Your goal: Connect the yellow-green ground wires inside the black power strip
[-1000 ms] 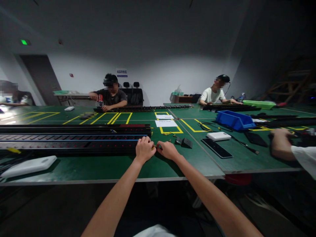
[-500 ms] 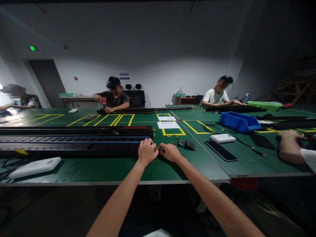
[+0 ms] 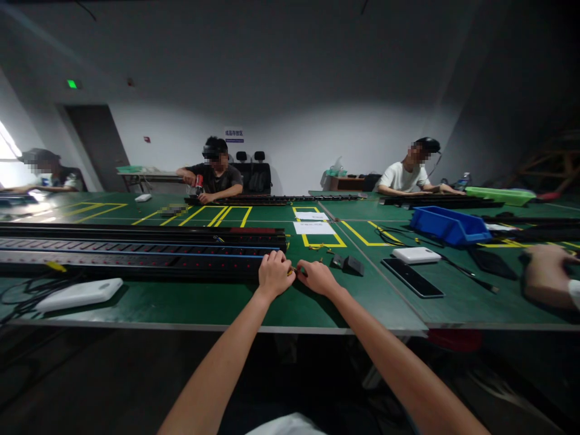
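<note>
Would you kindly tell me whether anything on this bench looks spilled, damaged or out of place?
Nothing looks visibly spilled or damaged. Only the black cables at the left seem slightly untidy, loosely tangled beside a white box, whereas the long black strips lie straight.

We take this for an assembly workshop. Green-topped worktables (image 3: 217, 308) spread across the middle of the frame, marked into bays with yellow tape (image 3: 354, 233), and we see long black rail assemblies (image 3: 217, 266) lying at the left. Left of centre, a co-worker (image 3: 223, 179) holds a red power drill (image 3: 199, 182); right of centre sits a blue parts bin (image 3: 453, 227). Above, we find a Chinese-lettered sign (image 3: 234, 133) on a plain wall.
</note>
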Motion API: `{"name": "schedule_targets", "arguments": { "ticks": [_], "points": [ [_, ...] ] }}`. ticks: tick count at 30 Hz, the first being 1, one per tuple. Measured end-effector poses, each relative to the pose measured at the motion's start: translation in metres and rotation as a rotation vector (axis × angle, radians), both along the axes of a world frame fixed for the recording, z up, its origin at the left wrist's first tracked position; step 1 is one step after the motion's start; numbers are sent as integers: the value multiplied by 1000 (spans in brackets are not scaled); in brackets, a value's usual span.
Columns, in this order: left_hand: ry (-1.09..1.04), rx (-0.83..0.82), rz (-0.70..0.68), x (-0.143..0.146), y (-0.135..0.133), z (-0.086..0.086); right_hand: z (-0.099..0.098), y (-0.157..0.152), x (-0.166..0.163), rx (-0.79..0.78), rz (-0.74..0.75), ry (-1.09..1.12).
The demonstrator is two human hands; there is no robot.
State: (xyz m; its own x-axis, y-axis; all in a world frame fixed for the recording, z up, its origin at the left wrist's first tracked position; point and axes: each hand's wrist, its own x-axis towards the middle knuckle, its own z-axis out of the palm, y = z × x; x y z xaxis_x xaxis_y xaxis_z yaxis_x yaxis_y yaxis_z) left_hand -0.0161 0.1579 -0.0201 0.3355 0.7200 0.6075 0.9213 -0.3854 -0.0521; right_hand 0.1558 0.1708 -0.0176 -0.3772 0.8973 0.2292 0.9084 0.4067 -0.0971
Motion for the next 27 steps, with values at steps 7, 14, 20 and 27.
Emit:
{"name": "schedule_targets", "arguments": {
  "ticks": [7, 14, 20, 27],
  "points": [
    [-3, -1, 1, 1, 0, 0, -2, 1, 0, 12, 5, 8],
    [-7, -1, 3, 1, 0, -1, -3, 1, 1, 14, 5, 8],
    [-3, 4, 1, 1, 0, -1, -3, 1, 1, 9, 3, 9],
    [-1, 4, -3, 0, 0, 0, -1, 0, 1, 13, 8, 7]
  ]
}}
